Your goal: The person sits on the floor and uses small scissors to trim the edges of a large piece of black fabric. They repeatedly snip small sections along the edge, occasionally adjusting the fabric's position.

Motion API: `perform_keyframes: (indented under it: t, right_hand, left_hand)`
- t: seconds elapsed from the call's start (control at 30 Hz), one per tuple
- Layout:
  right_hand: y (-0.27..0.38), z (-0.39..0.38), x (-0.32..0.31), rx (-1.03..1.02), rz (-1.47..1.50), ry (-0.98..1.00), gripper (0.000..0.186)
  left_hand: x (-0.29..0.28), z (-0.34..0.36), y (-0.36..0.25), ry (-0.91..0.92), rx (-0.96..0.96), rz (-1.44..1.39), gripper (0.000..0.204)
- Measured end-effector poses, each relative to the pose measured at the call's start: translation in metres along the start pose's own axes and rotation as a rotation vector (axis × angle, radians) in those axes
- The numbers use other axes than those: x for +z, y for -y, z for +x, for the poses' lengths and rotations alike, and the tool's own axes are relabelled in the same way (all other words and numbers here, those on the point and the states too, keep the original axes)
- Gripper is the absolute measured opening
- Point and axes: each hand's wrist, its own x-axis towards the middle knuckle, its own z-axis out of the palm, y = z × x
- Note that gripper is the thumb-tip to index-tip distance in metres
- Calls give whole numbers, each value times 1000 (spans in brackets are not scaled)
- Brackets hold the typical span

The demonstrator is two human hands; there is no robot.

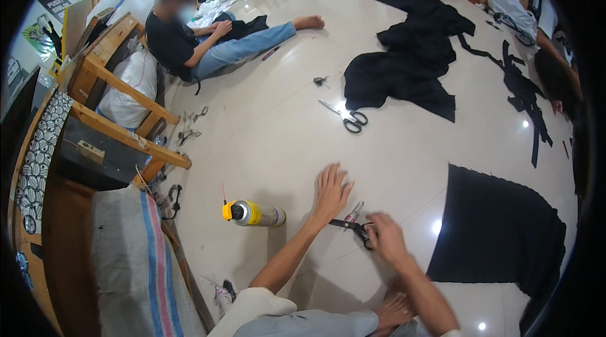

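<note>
My left hand [332,193] lies palm down on the tiled floor, its fingers stretched and apart, holding nothing. To its lower right, my right hand [387,237] has its fingers curled at the handle loops of a pair of black-handled scissors [358,230]. The dark blades point left, toward my left wrist. Beside the blades is a small slim tool with red and clear parts [355,211], too small to name. A yellow and silver spray can [255,214] with a thin red straw stands left of my left forearm. Black fabric [502,226] is spread to the right.
Another pair of scissors [348,117] lies ahead, near a large crumpled black cloth [407,59]. Black strips [525,94] lie far right. One person [183,37] sits at far left; others work at the far edge and right. A wooden frame [129,132] and woven sack [136,255] line the left.
</note>
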Motion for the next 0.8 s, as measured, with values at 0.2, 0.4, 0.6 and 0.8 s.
perform_keyframes:
  t: [0.2, 0.4, 0.6, 0.8]
  right_hand:
    - [-81, 149, -85, -306, -348, 107, 38]
    - [-127, 229, -161, -40, -457, -19, 33]
    - [-175, 280, -98, -88, -365, -27, 47]
    - [-156, 304, -56, 90, -431, -110, 52]
  left_hand:
    - [24, 22, 46, 123, -281, -1, 50]
    - [84, 142, 140, -109, -548, 269, 61]
    - [104, 245, 258, -110, -596, 413, 66]
    - [110, 311, 381, -40, -317, 369, 66]
